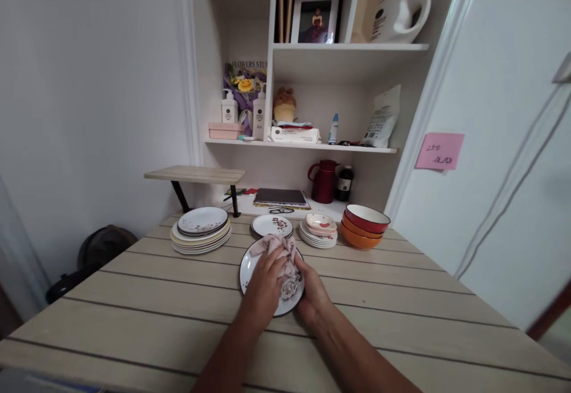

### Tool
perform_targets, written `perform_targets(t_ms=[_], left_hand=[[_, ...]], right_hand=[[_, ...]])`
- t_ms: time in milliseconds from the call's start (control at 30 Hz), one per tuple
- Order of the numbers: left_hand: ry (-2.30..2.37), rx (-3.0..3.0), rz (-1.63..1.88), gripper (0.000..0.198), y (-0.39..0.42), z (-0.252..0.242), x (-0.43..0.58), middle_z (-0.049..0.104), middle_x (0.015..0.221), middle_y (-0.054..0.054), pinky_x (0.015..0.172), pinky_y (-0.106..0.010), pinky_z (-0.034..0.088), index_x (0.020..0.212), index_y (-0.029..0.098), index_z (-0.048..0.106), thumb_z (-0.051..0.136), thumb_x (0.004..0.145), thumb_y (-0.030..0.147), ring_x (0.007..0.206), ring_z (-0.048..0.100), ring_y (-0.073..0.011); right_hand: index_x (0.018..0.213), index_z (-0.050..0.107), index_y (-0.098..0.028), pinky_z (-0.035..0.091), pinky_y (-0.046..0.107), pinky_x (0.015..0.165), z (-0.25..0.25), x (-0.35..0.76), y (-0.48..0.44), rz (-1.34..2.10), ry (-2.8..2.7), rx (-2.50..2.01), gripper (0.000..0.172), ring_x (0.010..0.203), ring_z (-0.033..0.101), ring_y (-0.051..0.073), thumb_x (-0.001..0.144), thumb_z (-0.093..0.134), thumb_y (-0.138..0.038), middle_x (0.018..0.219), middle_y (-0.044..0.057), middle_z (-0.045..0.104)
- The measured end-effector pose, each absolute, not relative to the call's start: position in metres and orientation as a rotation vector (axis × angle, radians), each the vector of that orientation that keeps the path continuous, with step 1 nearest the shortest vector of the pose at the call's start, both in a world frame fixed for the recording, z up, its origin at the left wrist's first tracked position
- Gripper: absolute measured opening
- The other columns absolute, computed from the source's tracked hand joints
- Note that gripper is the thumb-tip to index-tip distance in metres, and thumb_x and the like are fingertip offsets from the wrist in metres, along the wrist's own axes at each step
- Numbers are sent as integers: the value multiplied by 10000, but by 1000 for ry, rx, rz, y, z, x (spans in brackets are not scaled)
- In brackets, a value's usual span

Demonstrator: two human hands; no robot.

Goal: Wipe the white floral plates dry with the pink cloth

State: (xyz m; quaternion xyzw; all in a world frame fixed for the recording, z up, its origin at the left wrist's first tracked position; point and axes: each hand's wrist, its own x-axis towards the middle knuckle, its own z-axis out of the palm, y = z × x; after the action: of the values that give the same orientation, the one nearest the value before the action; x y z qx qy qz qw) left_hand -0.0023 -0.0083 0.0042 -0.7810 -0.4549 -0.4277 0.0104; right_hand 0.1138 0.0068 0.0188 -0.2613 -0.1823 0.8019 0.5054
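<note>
A white plate with a dark rim and a flower pattern [248,269] lies on the slatted wooden table [147,304] in front of me. My left hand [264,284] presses a crumpled pink cloth [280,249] onto the plate, fingers curled over the cloth. My right hand [312,294] holds the plate's right rim, fingers closed around its edge.
Behind the plate stand a stack of large plates [201,230], a small patterned plate stack [272,225], a pile of small white dishes [318,230] and stacked red and orange bowls [364,225]. Shelves with bottles, a red jug [323,181] and a small raised shelf [196,174] line the back.
</note>
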Motion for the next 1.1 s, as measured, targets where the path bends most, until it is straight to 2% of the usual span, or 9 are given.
perform_targets(t_ms=[133, 267, 433, 533, 667, 833, 1000, 1100], left_hand=[[-1361, -2552, -1368, 501, -12, 2, 5, 533, 1308, -76, 1060, -454, 379, 1251, 239, 492, 487, 780, 67, 1251, 450, -218], [-1469, -2448, -1365, 563, -10, -2, 9, 548, 1271, -93, 1010, -474, 396, 1313, 221, 433, 550, 774, 109, 1199, 469, -255], [-1659, -2268, -1204, 382, -12, 2, 6, 597, 1115, -61, 916, -470, 435, 1144, 268, 602, 639, 769, 207, 1062, 524, -251], [-1697, -2057, -1209, 305, -14, 6, 1, 583, 1135, -53, 938, -502, 411, 1067, 305, 656, 650, 770, 235, 1076, 501, -260], [-1680, -1887, -1264, 279, -9, 5, -9, 566, 1173, -97, 981, -522, 401, 1076, 250, 667, 602, 804, 246, 1115, 473, -281], [-1580, -1964, -1308, 382, 2, -3, -15, 555, 1276, -105, 1021, -508, 410, 1208, 228, 584, 469, 851, 159, 1244, 428, -273], [-1469, -2247, -1223, 559, 3, -2, -2, 410, 1454, -109, 1091, -508, 339, 1397, 204, 370, 407, 850, 94, 1396, 254, -259], [-1365, -2449, -1094, 638, 0, -1, 5, 371, 1481, -109, 1106, -502, 317, 1436, 203, 292, 417, 826, 66, 1411, 215, -252]], right_hand=[[965, 659, -100, 516, 344, 840, 21, 121, 15, 1937, -401, -574, 308, 803, 695, 203, 866, 522, -357, 857, 99, 738], [984, 642, -75, 504, 409, 870, 26, 135, 24, 1921, -346, -563, 388, 893, 683, 250, 865, 507, -419, 890, 141, 730], [1051, 624, -73, 492, 459, 882, 36, 143, 24, 1889, -328, -587, 400, 925, 675, 273, 873, 489, -405, 891, 146, 733], [1074, 620, -71, 491, 460, 882, 37, 139, 19, 1912, -352, -584, 421, 916, 678, 272, 881, 470, -414, 900, 147, 734], [1121, 609, -81, 491, 439, 883, 31, 127, 12, 1920, -375, -578, 416, 916, 681, 254, 869, 505, -396, 931, 141, 735], [1135, 609, -99, 496, 400, 879, 21, 108, 2, 1956, -426, -554, 401, 912, 687, 234, 843, 560, -370, 970, 128, 732], [1184, 591, -156, 489, 357, 901, 22, 104, 0, 1908, -425, -550, 406, 939, 682, 210, 807, 618, -304, 1023, 83, 727], [1135, 617, -132, 487, 349, 908, 23, 111, 6, 1933, -386, -518, 370, 938, 683, 210, 826, 594, -334, 1018, 98, 726]])
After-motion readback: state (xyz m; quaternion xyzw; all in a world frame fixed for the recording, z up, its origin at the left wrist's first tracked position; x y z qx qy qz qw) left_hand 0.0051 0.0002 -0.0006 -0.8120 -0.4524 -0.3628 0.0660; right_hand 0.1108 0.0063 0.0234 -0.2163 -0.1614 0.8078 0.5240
